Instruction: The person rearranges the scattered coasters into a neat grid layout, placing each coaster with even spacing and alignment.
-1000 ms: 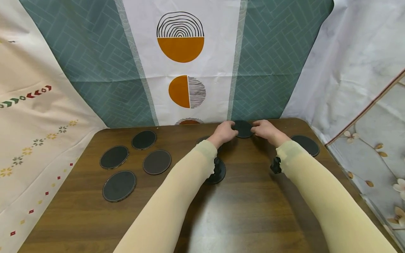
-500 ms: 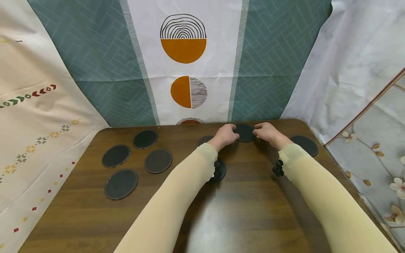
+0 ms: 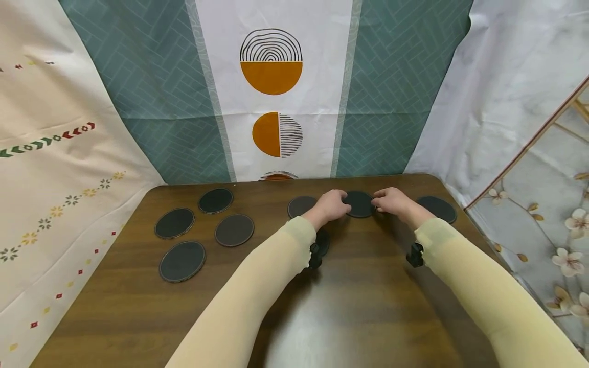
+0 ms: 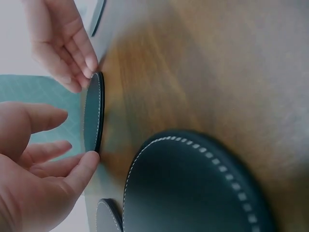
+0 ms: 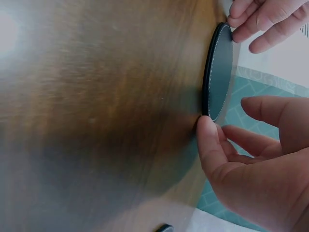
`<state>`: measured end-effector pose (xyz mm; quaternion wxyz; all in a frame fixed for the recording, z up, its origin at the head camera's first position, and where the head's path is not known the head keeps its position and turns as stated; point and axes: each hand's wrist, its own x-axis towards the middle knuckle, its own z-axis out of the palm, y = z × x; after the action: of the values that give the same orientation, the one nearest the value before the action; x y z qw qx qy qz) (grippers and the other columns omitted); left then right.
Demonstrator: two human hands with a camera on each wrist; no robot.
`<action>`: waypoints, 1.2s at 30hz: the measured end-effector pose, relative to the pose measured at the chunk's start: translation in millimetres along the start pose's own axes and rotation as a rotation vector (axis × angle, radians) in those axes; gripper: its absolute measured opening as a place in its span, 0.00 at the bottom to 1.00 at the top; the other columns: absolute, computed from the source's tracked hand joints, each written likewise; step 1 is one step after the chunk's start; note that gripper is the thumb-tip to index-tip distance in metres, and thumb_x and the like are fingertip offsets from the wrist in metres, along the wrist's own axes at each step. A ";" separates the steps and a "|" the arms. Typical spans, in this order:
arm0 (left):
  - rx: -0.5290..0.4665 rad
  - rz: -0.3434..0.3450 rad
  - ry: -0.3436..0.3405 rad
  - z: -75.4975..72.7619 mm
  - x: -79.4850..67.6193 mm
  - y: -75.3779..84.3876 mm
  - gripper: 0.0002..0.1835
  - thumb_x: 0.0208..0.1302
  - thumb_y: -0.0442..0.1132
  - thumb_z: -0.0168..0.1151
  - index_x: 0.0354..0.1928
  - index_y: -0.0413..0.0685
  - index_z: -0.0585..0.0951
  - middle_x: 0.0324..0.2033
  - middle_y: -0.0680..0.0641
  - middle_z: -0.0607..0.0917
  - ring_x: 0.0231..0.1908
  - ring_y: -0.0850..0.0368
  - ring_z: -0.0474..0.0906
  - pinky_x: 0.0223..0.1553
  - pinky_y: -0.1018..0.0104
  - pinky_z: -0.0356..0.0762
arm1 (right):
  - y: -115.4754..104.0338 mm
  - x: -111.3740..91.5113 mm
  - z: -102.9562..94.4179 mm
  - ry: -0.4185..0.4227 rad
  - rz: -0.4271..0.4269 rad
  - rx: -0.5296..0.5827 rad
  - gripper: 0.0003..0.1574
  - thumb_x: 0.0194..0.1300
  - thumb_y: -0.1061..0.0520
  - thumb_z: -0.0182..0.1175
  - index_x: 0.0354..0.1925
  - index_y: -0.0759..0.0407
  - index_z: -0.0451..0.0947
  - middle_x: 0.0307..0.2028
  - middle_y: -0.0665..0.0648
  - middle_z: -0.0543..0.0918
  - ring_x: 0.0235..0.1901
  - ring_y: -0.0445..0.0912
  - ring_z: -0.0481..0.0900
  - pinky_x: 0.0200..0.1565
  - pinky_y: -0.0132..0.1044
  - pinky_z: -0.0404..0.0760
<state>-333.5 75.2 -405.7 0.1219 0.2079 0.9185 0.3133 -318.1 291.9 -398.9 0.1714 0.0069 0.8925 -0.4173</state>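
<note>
Between left grip and right grip, dark disc on wooden table, fingertips touching opposite edges, both loosely spread

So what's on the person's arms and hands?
Left sleeve and right sleeve: long, pale yellow, faintly greenish near the cuffs. Small black device at the left wrist, another at the right. Left hand and right hand: no gloves.

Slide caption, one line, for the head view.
Left hand and right hand touch opposite edges of one dark disc on a wooden table.
</note>
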 end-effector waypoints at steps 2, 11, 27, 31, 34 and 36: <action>-0.001 0.006 -0.004 2.1 -3.6 -0.2 0.26 0.73 0.41 0.57 0.71 0.43 0.72 0.68 0.46 0.74 0.66 0.49 0.70 0.60 0.58 0.72 | 1.7 -4.7 1.1 -0.002 -0.009 -0.012 0.35 0.79 0.57 0.47 0.75 0.74 0.54 0.71 0.74 0.61 0.63 0.62 0.72 0.65 0.56 0.68; -0.035 0.033 -0.047 6.8 -17.3 1.9 0.27 0.72 0.40 0.59 0.70 0.41 0.72 0.66 0.44 0.75 0.63 0.50 0.74 0.57 0.59 0.74 | 9.9 -18.3 -0.4 -0.063 0.016 0.065 0.36 0.79 0.60 0.48 0.74 0.78 0.50 0.69 0.77 0.63 0.64 0.63 0.71 0.60 0.49 0.76; 0.083 -0.137 0.008 5.3 1.5 2.4 0.18 0.68 0.35 0.56 0.19 0.48 0.67 0.16 0.52 0.63 0.15 0.59 0.54 0.21 0.66 0.58 | 7.0 -21.3 -3.0 -0.035 0.072 0.055 0.33 0.77 0.63 0.47 0.70 0.82 0.55 0.63 0.77 0.66 0.38 0.46 0.79 0.54 0.45 0.81; 0.103 -0.160 0.000 6.9 5.2 5.0 0.20 0.68 0.36 0.56 0.16 0.50 0.68 0.15 0.52 0.67 0.15 0.58 0.57 0.20 0.66 0.59 | 7.4 -18.6 -2.1 -0.030 0.067 0.078 0.31 0.76 0.64 0.48 0.69 0.82 0.57 0.57 0.73 0.69 0.33 0.42 0.78 0.52 0.44 0.82; 0.139 -0.164 0.000 7.3 5.6 7.2 0.18 0.68 0.37 0.57 0.18 0.50 0.71 0.19 0.51 0.70 0.16 0.57 0.61 0.20 0.66 0.60 | 7.1 -17.6 -1.1 -0.032 0.068 0.092 0.31 0.75 0.65 0.48 0.69 0.83 0.59 0.58 0.73 0.69 0.33 0.43 0.78 0.52 0.43 0.82; 0.159 -0.159 -0.002 7.4 5.5 8.6 0.18 0.69 0.38 0.57 0.18 0.50 0.71 0.20 0.51 0.70 0.17 0.57 0.62 0.20 0.66 0.61 | 6.8 -17.1 -0.3 -0.032 0.071 0.106 0.30 0.76 0.65 0.47 0.69 0.83 0.58 0.61 0.74 0.68 0.36 0.45 0.78 0.52 0.44 0.82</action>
<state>-333.1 87.8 -406.5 0.1303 0.1436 0.9540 0.2286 -301.1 298.8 -398.4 0.1997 0.0412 0.8655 -0.4575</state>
